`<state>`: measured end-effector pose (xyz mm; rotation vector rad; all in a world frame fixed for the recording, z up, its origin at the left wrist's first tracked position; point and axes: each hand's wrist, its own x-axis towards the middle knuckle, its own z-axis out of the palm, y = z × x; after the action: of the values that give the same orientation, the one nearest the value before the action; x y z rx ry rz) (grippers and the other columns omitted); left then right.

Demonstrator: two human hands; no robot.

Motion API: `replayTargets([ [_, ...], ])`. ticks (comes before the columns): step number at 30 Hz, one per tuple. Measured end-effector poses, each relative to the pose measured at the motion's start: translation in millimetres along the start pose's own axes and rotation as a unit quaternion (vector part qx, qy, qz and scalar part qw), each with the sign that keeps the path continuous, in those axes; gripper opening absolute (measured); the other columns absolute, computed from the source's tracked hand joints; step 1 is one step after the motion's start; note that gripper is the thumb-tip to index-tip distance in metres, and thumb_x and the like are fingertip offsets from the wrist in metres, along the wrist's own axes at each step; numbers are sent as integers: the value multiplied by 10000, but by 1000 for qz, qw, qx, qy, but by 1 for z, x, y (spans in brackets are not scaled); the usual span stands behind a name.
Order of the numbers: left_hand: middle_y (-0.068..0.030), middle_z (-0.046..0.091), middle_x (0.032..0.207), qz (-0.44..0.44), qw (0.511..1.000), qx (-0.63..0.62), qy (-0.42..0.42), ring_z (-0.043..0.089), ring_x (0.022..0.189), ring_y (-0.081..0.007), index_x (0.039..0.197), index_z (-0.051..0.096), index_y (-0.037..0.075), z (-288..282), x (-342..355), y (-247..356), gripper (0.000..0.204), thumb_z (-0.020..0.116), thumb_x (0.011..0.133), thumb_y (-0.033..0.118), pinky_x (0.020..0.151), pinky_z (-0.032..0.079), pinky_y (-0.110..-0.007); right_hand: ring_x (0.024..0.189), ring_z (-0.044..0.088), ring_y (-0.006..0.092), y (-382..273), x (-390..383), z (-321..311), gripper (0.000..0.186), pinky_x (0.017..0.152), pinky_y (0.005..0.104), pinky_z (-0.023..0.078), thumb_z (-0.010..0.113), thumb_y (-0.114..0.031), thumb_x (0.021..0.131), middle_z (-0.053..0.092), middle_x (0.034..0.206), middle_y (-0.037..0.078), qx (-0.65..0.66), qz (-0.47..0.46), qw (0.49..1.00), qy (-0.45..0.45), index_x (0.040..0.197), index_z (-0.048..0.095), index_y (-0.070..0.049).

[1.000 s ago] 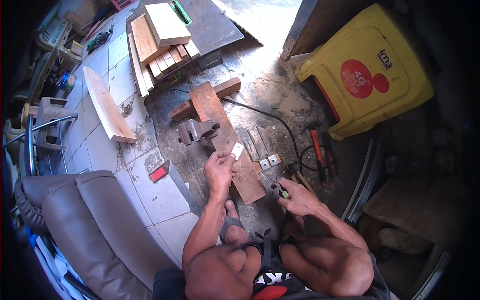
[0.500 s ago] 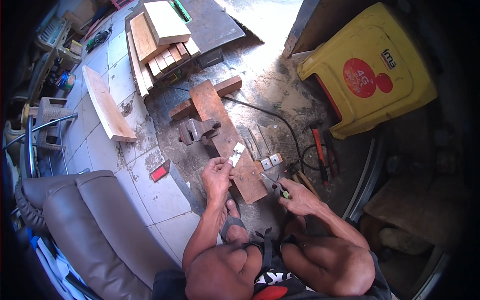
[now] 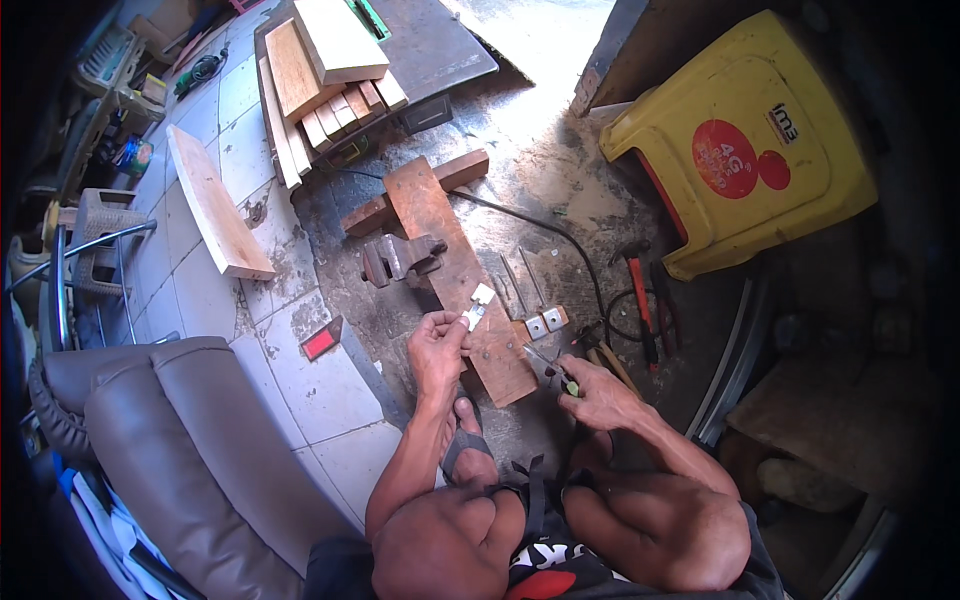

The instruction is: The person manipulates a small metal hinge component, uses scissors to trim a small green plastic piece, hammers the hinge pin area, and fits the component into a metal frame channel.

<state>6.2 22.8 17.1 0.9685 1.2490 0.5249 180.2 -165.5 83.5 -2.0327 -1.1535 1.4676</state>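
Note:
My left hand (image 3: 438, 355) pinches a small white plate with a notched middle (image 3: 480, 298) over a worn wooden plank (image 3: 445, 245), near its lower end. My right hand (image 3: 592, 392), right of the plank, grips a metal-bladed hand tool with a green handle (image 3: 568, 382), pointed up-left toward the plank's end; its exact kind is unclear. A rusty bench vise (image 3: 398, 258) sits at the plank's left side. To its right lie thin metal rods (image 3: 515, 275) and two small white square pieces (image 3: 544, 322) on a wood strip.
Boards (image 3: 335, 40) are stacked on a dark platform at top; another board (image 3: 215, 200) lies left on tiles. A yellow plastic stool (image 3: 750, 100), red-handled hammer (image 3: 640, 305) and black cable (image 3: 520, 215) are right. A brown cushioned seat (image 3: 180, 430) is beside me, a red object (image 3: 322, 342) above it.
My left hand has shifted slightly with the white plate, which now shows its notched shape more. My right hand holds nearly still. The surroundings sit a little differently as the view shifts.

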Motion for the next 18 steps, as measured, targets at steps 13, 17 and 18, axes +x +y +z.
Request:
replayTargets([
  [13,-83,674,878,23,997,-48,-64,675,713,-134,1065,605,-2,1,-6,9,165,692,947,73,623,560,-245,1055,613,443,-6,-1,0,450,914,487,479,619,-179,864,622,1102,277,18,-13,999,30,1272,525,-15],
  [17,-102,672,938,-21,975,-155,-160,714,775,-181,1087,567,11,7,-22,35,158,659,974,71,675,610,-290,760,628,228,-23,0,-11,342,735,377,503,599,-159,887,629,813,107,77,47,994,64,1219,593,-76],
  [18,-107,671,950,-31,967,-177,-181,721,787,-192,1091,559,12,9,-23,37,156,651,979,69,685,619,-299,689,582,132,-11,6,-8,312,664,329,486,613,-174,897,598,739,32,120,40,989,73,1196,608,-84],
])
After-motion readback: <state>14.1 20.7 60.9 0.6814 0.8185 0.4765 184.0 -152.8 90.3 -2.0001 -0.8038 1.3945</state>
